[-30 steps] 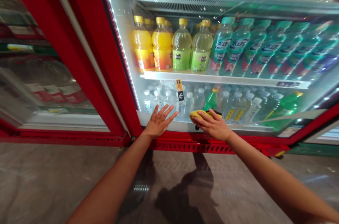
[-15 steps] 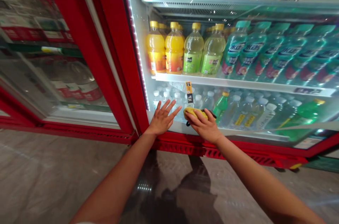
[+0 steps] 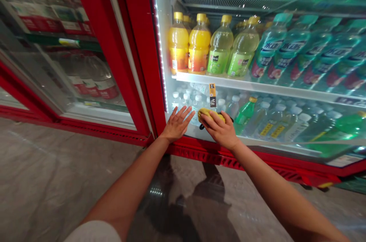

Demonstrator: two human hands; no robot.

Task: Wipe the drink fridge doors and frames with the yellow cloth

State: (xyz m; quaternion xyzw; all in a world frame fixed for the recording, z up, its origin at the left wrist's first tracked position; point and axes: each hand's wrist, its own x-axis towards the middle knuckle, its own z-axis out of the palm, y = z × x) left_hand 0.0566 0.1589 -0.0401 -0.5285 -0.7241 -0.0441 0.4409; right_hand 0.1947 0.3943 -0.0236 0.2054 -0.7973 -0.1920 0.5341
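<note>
My left hand is spread with its fingers apart at the lower left of the glass door, near the red frame; it holds nothing. Just to its right, my right hand has its fingers wrapped over a folded yellow cloth against the glass. A dark item with a small black loop shows beside the cloth, partly hidden by the fingers. Above the cloth hangs an orange and black price tag. Behind the glass, clear bottles with white caps and a green bottle stand on the bottom shelf.
Yellow juice bottles, pale green ones and teal-capped bottles fill the middle shelf. A second cooler with large red-labelled bottles is at the left. A red vented base runs above the grey floor.
The cooler has shifted right and slightly up in the view. Both hands stay low on the door, the left one spread and the right one on the cloth, with only slight movement.
</note>
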